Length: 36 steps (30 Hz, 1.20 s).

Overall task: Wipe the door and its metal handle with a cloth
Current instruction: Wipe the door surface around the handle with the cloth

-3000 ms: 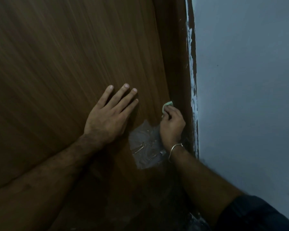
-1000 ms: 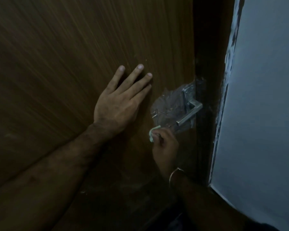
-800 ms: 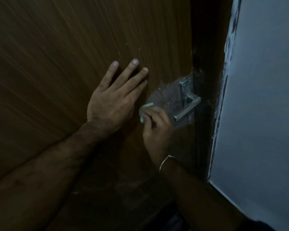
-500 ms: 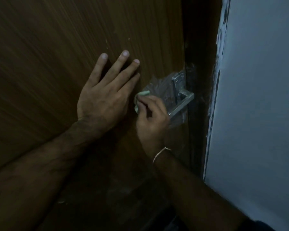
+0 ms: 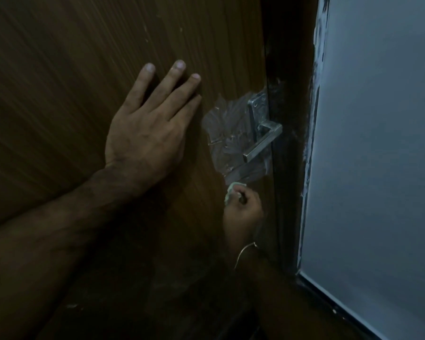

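Head view: left hand (image 5: 147, 133) flat on door (image 5: 71, 94), fingers spread, likely bracing it against the wiping pressure. Right hand (image 5: 243, 212) pinches wadded cloth (image 5: 232, 191) against the wood just below the plastic-wrapped handle (image 5: 261, 141). Half a second ago the cloth sat higher, beside the handle; it has swept down.

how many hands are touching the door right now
2: the left hand lies flat on the door beside the handle; the right hand presses a cloth below it.
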Each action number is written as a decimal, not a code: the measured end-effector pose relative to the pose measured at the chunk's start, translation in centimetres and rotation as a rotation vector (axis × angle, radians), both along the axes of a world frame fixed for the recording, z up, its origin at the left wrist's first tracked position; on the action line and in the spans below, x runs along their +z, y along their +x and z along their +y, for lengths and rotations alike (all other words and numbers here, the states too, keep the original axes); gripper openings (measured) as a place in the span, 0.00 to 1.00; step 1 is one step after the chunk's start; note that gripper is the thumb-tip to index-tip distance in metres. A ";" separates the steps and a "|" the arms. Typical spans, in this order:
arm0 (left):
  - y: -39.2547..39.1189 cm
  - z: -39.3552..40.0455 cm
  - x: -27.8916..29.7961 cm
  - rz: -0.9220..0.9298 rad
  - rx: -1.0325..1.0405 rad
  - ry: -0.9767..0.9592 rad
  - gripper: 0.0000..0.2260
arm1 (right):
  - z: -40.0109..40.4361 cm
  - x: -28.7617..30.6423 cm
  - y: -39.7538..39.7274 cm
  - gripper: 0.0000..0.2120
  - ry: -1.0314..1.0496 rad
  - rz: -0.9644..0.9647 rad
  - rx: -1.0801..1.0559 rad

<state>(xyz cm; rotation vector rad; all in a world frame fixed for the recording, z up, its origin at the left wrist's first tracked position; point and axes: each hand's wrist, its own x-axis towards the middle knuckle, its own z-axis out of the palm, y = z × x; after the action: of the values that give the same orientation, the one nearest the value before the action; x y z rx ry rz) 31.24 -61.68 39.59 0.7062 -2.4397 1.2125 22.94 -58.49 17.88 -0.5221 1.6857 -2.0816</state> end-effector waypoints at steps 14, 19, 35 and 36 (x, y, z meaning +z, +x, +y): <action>-0.3 -0.4 -0.9 0.041 -0.008 -0.045 0.18 | -1.2 0.8 -2.0 0.09 0.004 -0.053 -0.012; -0.2 -0.4 -0.5 0.041 0.005 -0.031 0.19 | -2.1 0.1 -3.2 0.09 0.047 -0.069 -0.045; -0.3 -0.2 -1.0 0.044 -0.014 -0.060 0.17 | -3.6 -0.5 -7.2 0.11 0.139 -0.190 -0.086; -0.3 -0.3 -0.9 0.044 -0.018 -0.065 0.17 | -3.6 -0.6 -7.1 0.11 0.139 -0.172 -0.065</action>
<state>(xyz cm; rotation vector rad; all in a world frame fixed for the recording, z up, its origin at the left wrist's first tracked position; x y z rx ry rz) 30.90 -62.00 38.67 0.6842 -2.3550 1.2506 15.81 -62.08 17.33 -0.2407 1.7506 -1.9728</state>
